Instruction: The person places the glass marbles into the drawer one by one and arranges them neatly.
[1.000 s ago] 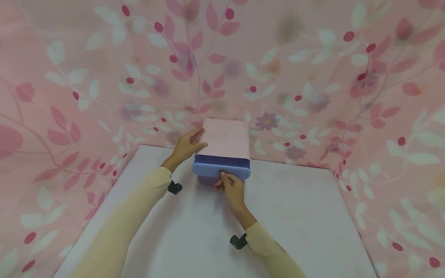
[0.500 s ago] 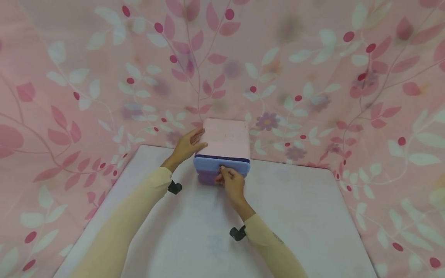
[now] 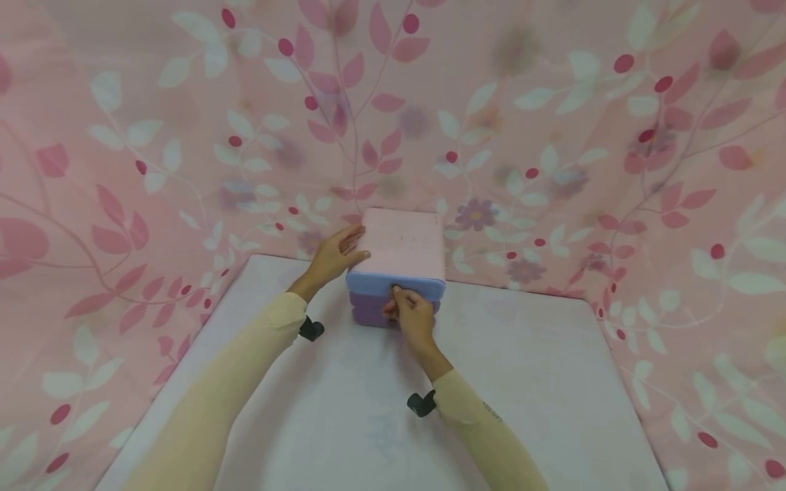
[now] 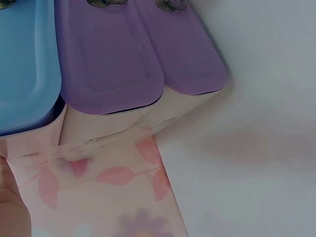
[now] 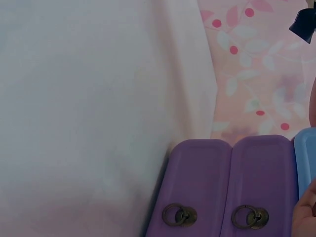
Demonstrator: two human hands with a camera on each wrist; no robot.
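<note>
A small chest of drawers with a pale pink top stands against the backdrop. Its upper drawer is blue, with its front close against the chest's edge; two purple drawers sit below it. My left hand rests on the chest's left side, fingers extended and thumb at the top edge. With thumb and fingers my right hand pinches the blue drawer's pull, mostly hidden behind the fingertips. Metal ring pulls hang on the purple fronts. In the left wrist view a narrow dark gap shows beside the blue front.
The chest is at the far edge of a white table. Pink floral fabric rises behind and at both sides. Dark wrist-worn devices show beneath both sleeves.
The blue drawer has slid inward from partly out to nearly flush, and my right hand has moved away from me with it. My left hand has stayed on the chest's side.
</note>
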